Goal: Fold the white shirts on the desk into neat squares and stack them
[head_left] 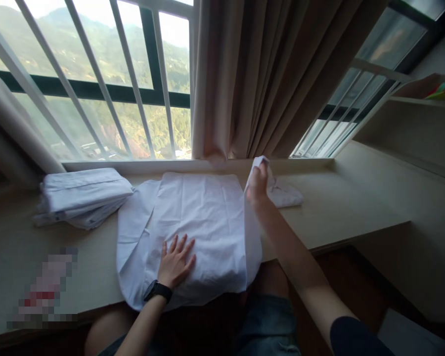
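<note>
A white shirt-like garment point(203, 212) lies partly folded on the desk, its lower edge hanging over the front. My left hand point(176, 262) rests flat on its lower middle, fingers spread. At the garment's upper right, my right hand point(258, 180) grips a piece of the white cloth and holds it raised above the desk. Which part of the garment this is, I cannot tell. On the left side a folded flap slants across the cloth. Another piece of white cloth point(285, 194) lies flat just right of my right hand, partly hidden by it.
A stack of folded white garments point(87, 193) sits at the desk's back left. A blurred-out item point(44, 287) lies at the front left. Behind the desk point(341, 207) are barred windows point(107, 89) and a brown curtain point(237, 84). A shelf unit point(411, 123) bounds the right side.
</note>
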`<state>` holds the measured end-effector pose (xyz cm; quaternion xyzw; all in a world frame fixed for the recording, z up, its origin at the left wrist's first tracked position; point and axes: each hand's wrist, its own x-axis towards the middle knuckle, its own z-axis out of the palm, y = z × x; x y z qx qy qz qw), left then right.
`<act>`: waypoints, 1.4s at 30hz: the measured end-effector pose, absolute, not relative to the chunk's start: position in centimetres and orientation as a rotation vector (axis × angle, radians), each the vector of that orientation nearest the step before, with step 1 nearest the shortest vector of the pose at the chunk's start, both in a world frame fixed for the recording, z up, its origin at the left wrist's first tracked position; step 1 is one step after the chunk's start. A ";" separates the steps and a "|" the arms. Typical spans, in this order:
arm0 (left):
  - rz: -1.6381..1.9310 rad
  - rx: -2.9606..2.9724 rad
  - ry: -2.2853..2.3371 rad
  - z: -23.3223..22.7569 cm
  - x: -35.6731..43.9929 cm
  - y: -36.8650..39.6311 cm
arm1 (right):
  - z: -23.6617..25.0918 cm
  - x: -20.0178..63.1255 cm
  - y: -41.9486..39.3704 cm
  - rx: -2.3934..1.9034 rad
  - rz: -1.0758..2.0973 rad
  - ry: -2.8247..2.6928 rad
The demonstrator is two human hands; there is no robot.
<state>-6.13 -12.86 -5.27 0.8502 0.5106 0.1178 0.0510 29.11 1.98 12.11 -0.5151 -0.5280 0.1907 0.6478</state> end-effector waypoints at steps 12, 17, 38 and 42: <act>0.482 2.614 1.469 -5.8 -7.0 -12.3 | 0.4 10.1 17.4 -1.948 0.682 -1.863; 0.460 2.612 1.475 -5.9 -7.0 -12.2 | -3.6 12.6 16.8 -1.871 0.617 -1.979; 0.459 2.611 1.507 -5.3 -6.8 -12.1 | 0.1 18.4 18.9 -1.801 0.425 -1.954; 0.454 2.590 1.512 -5.5 -6.7 -12.2 | -2.7 25.1 6.7 -1.987 0.277 -1.753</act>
